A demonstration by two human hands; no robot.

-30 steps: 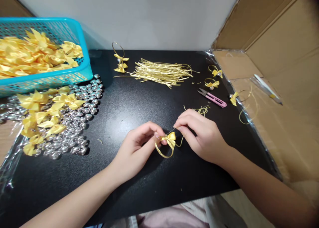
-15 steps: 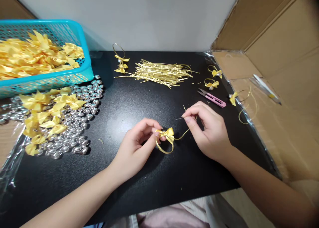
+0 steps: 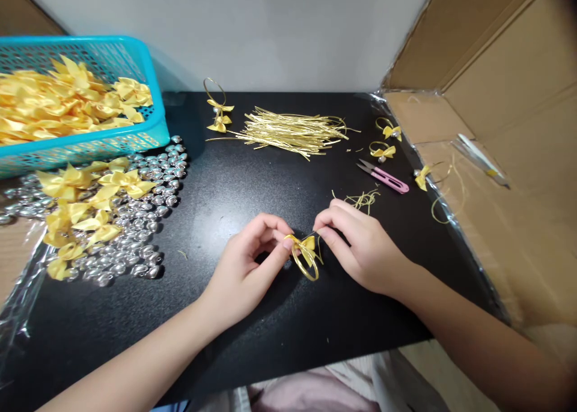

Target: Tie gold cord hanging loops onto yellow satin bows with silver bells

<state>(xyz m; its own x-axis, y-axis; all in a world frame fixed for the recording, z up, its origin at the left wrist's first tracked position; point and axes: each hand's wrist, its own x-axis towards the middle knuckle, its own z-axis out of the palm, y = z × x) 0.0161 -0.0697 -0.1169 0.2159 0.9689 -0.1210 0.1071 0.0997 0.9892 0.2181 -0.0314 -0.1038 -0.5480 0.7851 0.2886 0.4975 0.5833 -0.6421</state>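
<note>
Left hand (image 3: 250, 265), right hand (image 3: 363, 250) close together, both pinching; bare forearms (image 3: 155, 346) angled inward.

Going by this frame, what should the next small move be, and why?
Probably guide the needle through the bow: the right hand appears to pinch it right beside the bow, while the left hand grips the bow between thumb and fingers.

On my table (image 3: 279, 322), the bundle of cords (image 3: 295, 133) lies before the wall (image 3: 270, 33). Left of the bundle, my basket (image 3: 155, 134) holds bows (image 3: 67, 106); nearer me on that side lie beads (image 3: 135, 227), more bows (image 3: 128, 184) on top. The snips (image 3: 387, 179) lie right of the bundle, nearer me. My left hand (image 3: 256, 259) is in front of it, my right hand (image 3: 363, 247) front-right.
</note>
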